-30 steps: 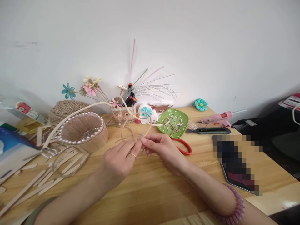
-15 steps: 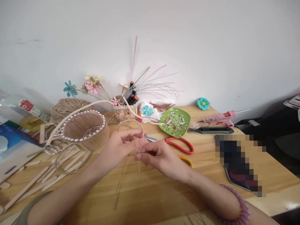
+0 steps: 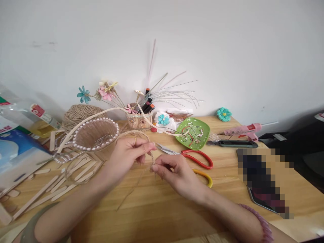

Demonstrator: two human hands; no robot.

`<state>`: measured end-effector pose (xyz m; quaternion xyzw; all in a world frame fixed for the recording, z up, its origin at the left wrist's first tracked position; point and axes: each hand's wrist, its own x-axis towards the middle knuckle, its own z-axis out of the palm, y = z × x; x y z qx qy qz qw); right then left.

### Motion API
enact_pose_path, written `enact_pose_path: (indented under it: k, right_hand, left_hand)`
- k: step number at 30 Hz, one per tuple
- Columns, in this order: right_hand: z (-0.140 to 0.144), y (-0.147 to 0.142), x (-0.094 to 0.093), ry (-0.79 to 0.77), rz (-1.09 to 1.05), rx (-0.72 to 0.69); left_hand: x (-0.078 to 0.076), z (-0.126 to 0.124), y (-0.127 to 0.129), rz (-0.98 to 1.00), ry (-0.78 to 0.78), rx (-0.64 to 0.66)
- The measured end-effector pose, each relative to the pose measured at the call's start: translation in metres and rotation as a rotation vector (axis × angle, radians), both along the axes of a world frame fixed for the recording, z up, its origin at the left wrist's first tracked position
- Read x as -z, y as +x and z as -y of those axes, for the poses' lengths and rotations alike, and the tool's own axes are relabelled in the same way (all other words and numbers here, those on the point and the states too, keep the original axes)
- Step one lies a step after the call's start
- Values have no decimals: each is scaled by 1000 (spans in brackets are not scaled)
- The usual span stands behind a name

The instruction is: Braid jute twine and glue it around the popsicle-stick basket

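Observation:
Between my two hands runs a thin braided length of jute twine [image 3: 152, 157]. My left hand [image 3: 131, 150], with a ring on one finger, pinches it from above between thumb and fingers. Just below, the thumb and forefinger of my right hand [image 3: 174, 172] grip the same twine lower down. A looped part of it arches behind my left hand, and loose strands hang down toward the table. Scissors with red handles [image 3: 199, 158] lie behind my right hand, their blades partly open. A yellow handle [image 3: 205, 177] shows beside my right wrist.
Left stand a pearl-rimmed stick basket [image 3: 95, 135], a ball of jute twine [image 3: 83, 116], loose craft sticks [image 3: 58, 184] and bottles [image 3: 43, 118]. Behind are a small pot [image 3: 139, 120] with flowers and markers, and a green dish [image 3: 192, 133]. Right: a utility knife [image 3: 236, 144], glue gun [image 3: 243, 131] and phone [image 3: 260, 200].
The view has shifted slightly, so the table things sit farther right. My hands are a little farther apart, showing more braid between them. A hanging strand has swung to the left.

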<state>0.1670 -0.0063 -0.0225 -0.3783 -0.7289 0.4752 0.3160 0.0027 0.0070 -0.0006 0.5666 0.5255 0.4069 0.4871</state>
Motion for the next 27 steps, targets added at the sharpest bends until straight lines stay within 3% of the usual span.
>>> enact_pose_path:
  k: [4, 7, 16, 19, 27]
  right_hand:
    - [-10, 5, 1, -92, -49, 11]
    - [-16, 9, 1, -154, -52, 6]
    - [-19, 14, -3, -234, 32, -11]
    - [-17, 12, -6, -143, 128, 36]
    - [-16, 14, -3, 353, 431, 223]
  left_hand:
    - [-4, -6, -3, -38, -266, 228]
    - [-3, -6, -4, -44, -302, 319]
    - [-1, -3, -2, -197, -106, 205]
    - [0, -2, 0, -279, -76, 143]
    - [7, -5, 5, -216, -53, 28]
